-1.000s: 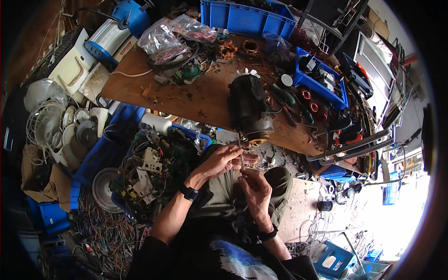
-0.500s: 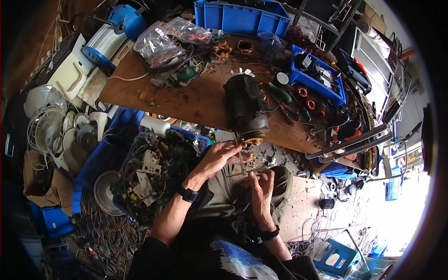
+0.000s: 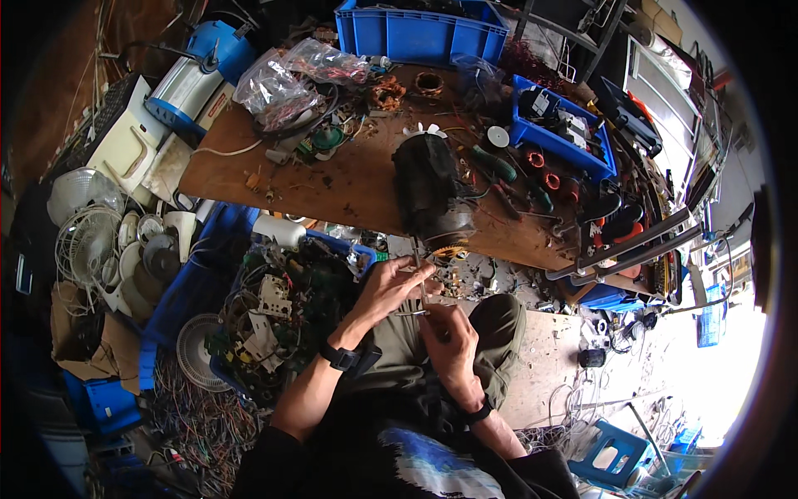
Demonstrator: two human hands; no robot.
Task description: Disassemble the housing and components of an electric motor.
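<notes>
Head view: our left hand (image 3: 392, 287) pinches a thin, silvery metal T-handled tool (image 3: 424, 294), our right hand (image 3: 450, 337) grips its crossbar (image 3: 410, 313), near the bulky black motor (image 3: 426, 179) on the brown wooden tabletop (image 3: 324, 197); we'd best keep everything squarely aligned.

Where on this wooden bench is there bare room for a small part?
The wooden bench is barest left of the black motor, as far as the small scraps near the bench's left end, though bits dot it. Crowded: right of the motor, with green-handled tools and a blue bin; back left, with plastic bags.
</notes>
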